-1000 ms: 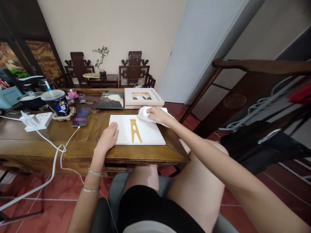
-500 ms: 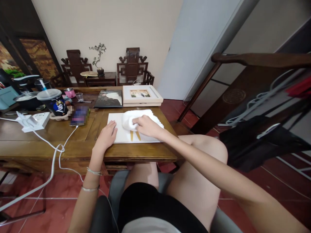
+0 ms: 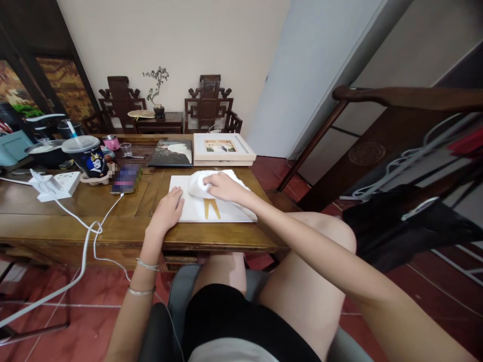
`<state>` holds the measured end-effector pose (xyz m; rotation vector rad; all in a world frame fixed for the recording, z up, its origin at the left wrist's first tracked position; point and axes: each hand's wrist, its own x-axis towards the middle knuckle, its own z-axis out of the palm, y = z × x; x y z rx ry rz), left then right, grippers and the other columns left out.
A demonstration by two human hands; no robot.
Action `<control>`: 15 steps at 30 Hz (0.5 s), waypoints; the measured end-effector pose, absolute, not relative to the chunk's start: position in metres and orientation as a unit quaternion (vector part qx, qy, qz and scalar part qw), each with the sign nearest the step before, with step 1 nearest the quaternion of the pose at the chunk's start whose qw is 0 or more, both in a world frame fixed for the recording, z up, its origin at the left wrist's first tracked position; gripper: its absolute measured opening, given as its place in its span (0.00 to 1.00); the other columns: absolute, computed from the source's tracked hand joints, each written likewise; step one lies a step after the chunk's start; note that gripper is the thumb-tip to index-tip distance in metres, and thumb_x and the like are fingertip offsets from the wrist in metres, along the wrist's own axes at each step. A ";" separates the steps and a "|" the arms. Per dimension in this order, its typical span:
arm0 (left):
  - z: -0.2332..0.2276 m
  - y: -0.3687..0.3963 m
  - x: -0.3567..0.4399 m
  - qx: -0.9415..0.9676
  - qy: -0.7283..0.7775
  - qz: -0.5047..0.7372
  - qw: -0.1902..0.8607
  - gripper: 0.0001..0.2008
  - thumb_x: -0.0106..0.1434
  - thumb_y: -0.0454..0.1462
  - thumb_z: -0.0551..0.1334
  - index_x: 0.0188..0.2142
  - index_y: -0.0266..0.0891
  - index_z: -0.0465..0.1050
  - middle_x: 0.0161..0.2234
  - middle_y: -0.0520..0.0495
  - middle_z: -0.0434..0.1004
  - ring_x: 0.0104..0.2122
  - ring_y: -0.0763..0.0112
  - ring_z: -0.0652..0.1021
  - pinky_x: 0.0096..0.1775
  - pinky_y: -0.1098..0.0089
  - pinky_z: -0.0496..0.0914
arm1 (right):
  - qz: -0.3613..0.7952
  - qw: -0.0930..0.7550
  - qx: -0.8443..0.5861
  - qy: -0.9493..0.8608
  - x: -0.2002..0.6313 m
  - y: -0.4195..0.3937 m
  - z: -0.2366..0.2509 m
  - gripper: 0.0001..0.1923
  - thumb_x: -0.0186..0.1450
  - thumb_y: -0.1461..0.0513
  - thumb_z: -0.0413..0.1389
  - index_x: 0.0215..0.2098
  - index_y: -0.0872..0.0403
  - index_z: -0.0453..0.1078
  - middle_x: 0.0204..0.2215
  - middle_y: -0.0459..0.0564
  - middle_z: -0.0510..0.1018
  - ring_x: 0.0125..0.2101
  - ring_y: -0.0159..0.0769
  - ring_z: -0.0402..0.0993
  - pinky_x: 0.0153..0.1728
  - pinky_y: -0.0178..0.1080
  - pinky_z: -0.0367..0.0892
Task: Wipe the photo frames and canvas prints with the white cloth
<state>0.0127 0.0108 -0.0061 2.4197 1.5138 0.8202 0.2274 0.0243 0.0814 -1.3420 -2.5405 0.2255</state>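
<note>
A flat white board (image 3: 236,213) with a golden-brown shape (image 3: 212,207) on its face lies near the table's front edge. My right hand (image 3: 223,187) is closed on a bunched white cloth (image 3: 196,185), which rests on the board's upper part and covers some of it. My left hand (image 3: 169,207) lies over the board's left edge, its fingers stretched out and touching it. Part of the golden-brown shape is hidden under the cloth.
Beyond the board are a dark picture panel (image 3: 171,154) and a white-framed picture (image 3: 224,147). To the left stand a lidded cup (image 3: 90,160), a phone (image 3: 126,179) on a charging cable and a power strip (image 3: 56,186). A wooden chair (image 3: 377,146) is at the right.
My right hand and the cloth have moved slightly upward on the board, so more of the golden-brown shape shows. The left hand stays at the board's left edge. The view has shifted a little.
</note>
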 end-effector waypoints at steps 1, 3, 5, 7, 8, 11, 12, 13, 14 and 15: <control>-0.006 0.011 0.013 0.813 0.507 0.274 0.084 0.23 0.69 0.38 0.48 0.58 0.29 0.68 0.62 0.33 0.67 0.65 0.56 0.65 0.66 0.54 0.58 | 0.067 0.128 -0.467 -0.872 0.222 0.037 0.081 0.12 0.55 0.71 0.47 0.29 0.56 0.72 0.28 0.51 0.77 0.32 0.40 0.69 0.35 0.36 0.55; -0.005 0.011 0.012 0.814 0.505 0.275 0.082 0.23 0.70 0.38 0.48 0.58 0.29 0.69 0.62 0.33 0.67 0.65 0.55 0.65 0.66 0.54 0.58 | 0.052 0.123 -0.472 -0.871 0.209 0.058 0.081 0.14 0.57 0.70 0.48 0.33 0.57 0.75 0.32 0.53 0.79 0.35 0.41 0.70 0.35 0.36 0.55; -0.005 0.011 0.012 0.814 0.501 0.280 0.085 0.23 0.70 0.38 0.48 0.58 0.31 0.69 0.62 0.35 0.68 0.65 0.56 0.66 0.66 0.53 0.59 | 0.038 0.117 -0.476 -0.871 0.196 0.072 0.080 0.15 0.58 0.70 0.49 0.37 0.58 0.76 0.34 0.55 0.80 0.36 0.42 0.71 0.35 0.36 0.55; -0.006 0.012 0.011 0.813 0.499 0.285 0.091 0.22 0.69 0.37 0.47 0.58 0.33 0.69 0.62 0.37 0.68 0.65 0.57 0.66 0.66 0.53 0.59 | 0.023 0.110 -0.482 -0.869 0.188 0.076 0.078 0.15 0.59 0.70 0.49 0.37 0.58 0.76 0.35 0.57 0.81 0.36 0.42 0.71 0.34 0.37 0.54; -0.006 0.013 0.011 0.812 0.499 0.288 0.094 0.23 0.69 0.36 0.47 0.58 0.33 0.69 0.62 0.37 0.68 0.64 0.57 0.66 0.66 0.53 0.59 | 0.017 0.107 -0.485 -0.868 0.185 0.074 0.076 0.15 0.59 0.70 0.49 0.37 0.58 0.76 0.35 0.57 0.81 0.35 0.42 0.71 0.33 0.37 0.54; -0.006 0.014 0.011 0.813 0.494 0.292 0.097 0.23 0.69 0.35 0.46 0.59 0.33 0.68 0.62 0.38 0.68 0.64 0.58 0.66 0.66 0.54 0.59 | 0.008 0.102 -0.473 -0.875 0.186 0.053 0.073 0.14 0.60 0.70 0.49 0.35 0.58 0.76 0.33 0.57 0.80 0.33 0.41 0.71 0.32 0.37 0.53; -0.006 0.014 0.011 0.815 0.490 0.294 0.097 0.24 0.69 0.34 0.46 0.59 0.32 0.68 0.62 0.37 0.68 0.64 0.59 0.66 0.66 0.55 0.59 | 0.012 0.101 -0.465 -0.880 0.189 0.042 0.073 0.13 0.60 0.70 0.49 0.34 0.58 0.76 0.32 0.57 0.80 0.32 0.41 0.70 0.31 0.37 0.52; -0.006 0.014 0.012 0.815 0.488 0.296 0.096 0.24 0.68 0.34 0.46 0.59 0.32 0.68 0.62 0.37 0.68 0.64 0.59 0.66 0.66 0.55 0.58 | 0.019 0.099 -0.457 -0.884 0.192 0.030 0.074 0.13 0.60 0.70 0.49 0.34 0.58 0.75 0.30 0.56 0.79 0.31 0.40 0.70 0.31 0.38 0.52; -0.006 0.014 0.012 0.815 0.488 0.297 0.095 0.24 0.68 0.34 0.46 0.58 0.31 0.68 0.62 0.36 0.68 0.64 0.59 0.66 0.66 0.56 0.58 | 0.030 0.095 -0.450 -0.887 0.195 0.016 0.075 0.13 0.59 0.70 0.49 0.33 0.57 0.75 0.29 0.55 0.79 0.29 0.39 0.69 0.30 0.38 0.52; -0.006 0.013 0.012 0.814 0.490 0.297 0.095 0.23 0.68 0.34 0.46 0.58 0.30 0.69 0.62 0.35 0.68 0.64 0.59 0.67 0.66 0.57 0.58 | 0.043 0.089 -0.444 -0.891 0.199 0.002 0.077 0.13 0.59 0.70 0.48 0.32 0.57 0.75 0.27 0.54 0.78 0.27 0.38 0.68 0.30 0.37 0.52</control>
